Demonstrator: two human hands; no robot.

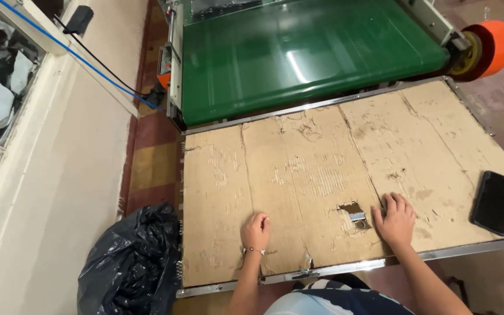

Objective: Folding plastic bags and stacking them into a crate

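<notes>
Both forearms stretched forward, well apart; left hand (256, 229) curled in a loose fist, right hand (395, 219) flat, palm down, fingers slightly spread.

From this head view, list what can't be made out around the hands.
- Left hand: curled on the cardboard; its own back hides the fingers.
- Right hand: palm down, hiding anything beneath.
- Hole: metal shows inside, too small to identify.
- Black bag: contents hidden; cut by the bottom edge.
- Orange roll: partly hidden behind the conveyor.
</notes>
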